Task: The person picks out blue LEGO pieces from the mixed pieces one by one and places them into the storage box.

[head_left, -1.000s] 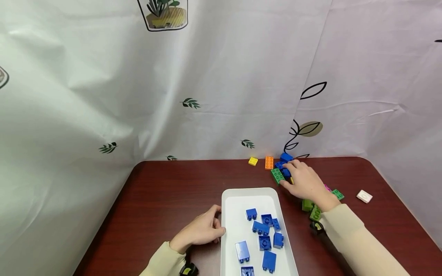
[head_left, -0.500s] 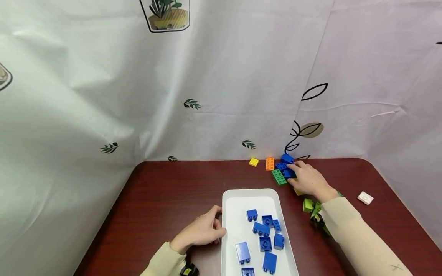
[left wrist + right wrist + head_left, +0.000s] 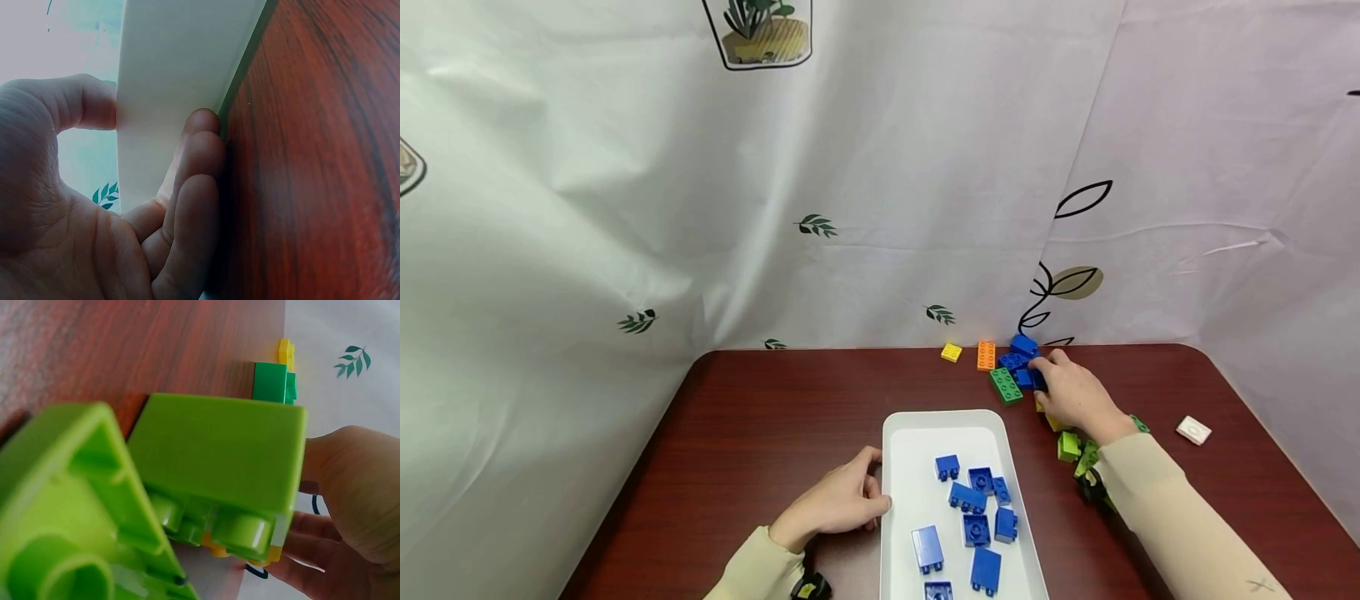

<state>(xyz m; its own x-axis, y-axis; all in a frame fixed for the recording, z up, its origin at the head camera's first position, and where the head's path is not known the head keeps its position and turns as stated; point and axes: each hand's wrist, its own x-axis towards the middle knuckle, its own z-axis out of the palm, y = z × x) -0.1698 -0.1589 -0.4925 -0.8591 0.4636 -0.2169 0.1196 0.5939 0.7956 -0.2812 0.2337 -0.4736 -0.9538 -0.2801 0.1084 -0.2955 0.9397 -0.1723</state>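
At the left side of a white tray (image 3: 901, 433), my left hand (image 3: 838, 498) grips the wall. The left wrist view shows the thumb pressed to one edge of the tray wall (image 3: 172, 69) and curled fingers against its lower outer side. Several blue toy bricks, such as one brick (image 3: 928, 548), lie in the tray. At the back right, my right hand (image 3: 1078, 396) pinches a dark blue brick (image 3: 1040, 380) beside other blue bricks (image 3: 1013, 361). In the right wrist view, a lime green brick (image 3: 219, 453) hides the fingertips of the right hand (image 3: 369, 506).
Near the right hand lie a green brick (image 3: 1006, 386), an orange brick (image 3: 987, 355) and a yellow brick (image 3: 951, 352). Lime green bricks (image 3: 1069, 447) sit by the right wrist. A white brick (image 3: 1193, 430) lies farther right. Patterned cloth (image 3: 880, 167) hangs behind the table (image 3: 790, 400).
My right hand has shifted slightly right over the blue bricks, and its fingers have come around a dark blue one. The left hand stays at the tray.
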